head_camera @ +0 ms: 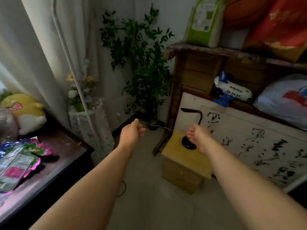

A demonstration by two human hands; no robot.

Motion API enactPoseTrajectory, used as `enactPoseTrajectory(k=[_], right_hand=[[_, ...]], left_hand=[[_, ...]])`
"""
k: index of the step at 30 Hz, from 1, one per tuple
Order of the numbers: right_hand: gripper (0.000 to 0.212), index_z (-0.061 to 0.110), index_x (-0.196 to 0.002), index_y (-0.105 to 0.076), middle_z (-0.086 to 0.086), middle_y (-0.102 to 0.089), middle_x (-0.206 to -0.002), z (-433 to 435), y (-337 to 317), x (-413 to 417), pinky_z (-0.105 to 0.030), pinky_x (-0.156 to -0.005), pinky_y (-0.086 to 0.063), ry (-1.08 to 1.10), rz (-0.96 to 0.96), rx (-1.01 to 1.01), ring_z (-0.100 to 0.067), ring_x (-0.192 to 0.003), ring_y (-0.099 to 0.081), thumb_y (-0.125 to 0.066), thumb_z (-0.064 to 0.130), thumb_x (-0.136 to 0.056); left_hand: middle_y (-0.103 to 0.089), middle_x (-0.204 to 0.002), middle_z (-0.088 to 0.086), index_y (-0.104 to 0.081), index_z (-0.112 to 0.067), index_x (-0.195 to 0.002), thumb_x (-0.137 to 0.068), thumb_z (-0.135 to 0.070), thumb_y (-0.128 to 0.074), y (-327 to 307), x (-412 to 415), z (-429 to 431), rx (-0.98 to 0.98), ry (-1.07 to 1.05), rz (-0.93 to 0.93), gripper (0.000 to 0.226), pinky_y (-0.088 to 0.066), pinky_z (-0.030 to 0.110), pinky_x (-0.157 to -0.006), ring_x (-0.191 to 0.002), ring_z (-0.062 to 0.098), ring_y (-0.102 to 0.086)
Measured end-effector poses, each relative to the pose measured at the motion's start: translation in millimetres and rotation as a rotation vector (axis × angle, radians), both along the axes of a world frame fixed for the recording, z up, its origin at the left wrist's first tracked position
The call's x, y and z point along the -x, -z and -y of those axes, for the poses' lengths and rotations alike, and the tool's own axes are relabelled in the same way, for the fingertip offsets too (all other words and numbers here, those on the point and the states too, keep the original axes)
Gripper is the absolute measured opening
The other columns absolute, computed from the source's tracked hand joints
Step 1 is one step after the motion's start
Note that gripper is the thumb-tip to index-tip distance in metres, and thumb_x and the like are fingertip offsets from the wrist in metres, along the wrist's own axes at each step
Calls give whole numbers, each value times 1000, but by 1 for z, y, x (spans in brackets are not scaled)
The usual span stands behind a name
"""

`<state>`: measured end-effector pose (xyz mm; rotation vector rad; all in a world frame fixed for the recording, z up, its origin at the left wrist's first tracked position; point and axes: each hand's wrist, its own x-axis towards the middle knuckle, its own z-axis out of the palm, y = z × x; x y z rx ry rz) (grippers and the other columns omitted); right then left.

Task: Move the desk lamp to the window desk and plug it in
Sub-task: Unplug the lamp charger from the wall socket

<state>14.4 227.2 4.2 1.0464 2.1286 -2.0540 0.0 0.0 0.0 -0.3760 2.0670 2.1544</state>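
Note:
A black desk lamp with a bent neck and round base stands on a small yellow wooden stool at the right of centre. My right hand is closed around the lower part of its neck, just above the base. A thin wavy cord runs left from the lamp to my left hand, which pinches it between thumb and fingers. The dark window desk is at the left, under the curtain. No plug or socket is visible.
A yellow plush toy and shiny snack bags lie on the desk. A lace-covered stand with flowers and a leafy plant fill the corner. Wooden shelves and a calligraphy board stand at the right. Bare floor lies between.

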Motion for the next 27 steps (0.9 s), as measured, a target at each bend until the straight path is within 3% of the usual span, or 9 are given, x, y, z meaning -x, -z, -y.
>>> enactPoseTrajectory(k=[3, 8, 18, 20, 24, 27], right_hand=[[47, -4, -134, -54, -22, -61, -134, -19, 10, 3, -37, -102, -47, 21, 28, 7, -31, -118, -60, -32, 30, -110], [48, -5, -135, -54, -21, -60, -137, -41, 28, 18, -43, -114, -44, -21, 74, 4, -34, -128, -57, -32, 31, -110], [51, -6, -139, -50, -18, -61, -131, -46, 70, 89, -42, -115, -42, -159, 158, 69, -32, -124, -58, -31, 32, -110], [49, -4, -142, -46, -19, -56, -141, -41, 70, 105, -41, -116, -40, -191, 156, 95, -32, -133, -53, -32, 29, -110], [48, -4, -144, -44, -21, -51, -148, -24, 71, 142, -41, -118, -37, -232, 160, 117, -32, -138, -49, -31, 28, -110], [50, -4, -147, -40, -21, -45, -153, -8, 78, 171, -42, -122, -32, -256, 157, 144, -31, -142, -44, -29, 29, -111]], left_hand=[[-70, -98, 12, -64, -12, -93, -94, -43, -42, 10, 7, -19, -20, 7, 42, 38, -42, 29, -64, -76, 19, -59], [-68, -92, 5, -63, -14, -95, -95, -43, -41, 25, 25, -49, 17, -12, 82, 38, -41, 31, -76, -78, 17, -59], [-66, -86, 5, -61, -16, -87, -97, -37, -39, 62, 84, -65, 20, -164, 159, 32, -38, 30, -64, -73, 18, -56], [-66, -86, 6, -61, -16, -85, -96, -38, -41, 67, 99, -59, -1, -193, 159, 33, -37, 30, -62, -70, 18, -55], [-67, -86, 5, -63, -14, -89, -97, -39, -39, 71, 127, -41, 1, -245, 165, 36, -39, 37, -76, -75, 21, -57], [-67, -89, 5, -64, -11, -97, -98, -38, -38, 74, 151, -27, 10, -273, 173, 38, -40, 36, -76, -82, 23, -58]])
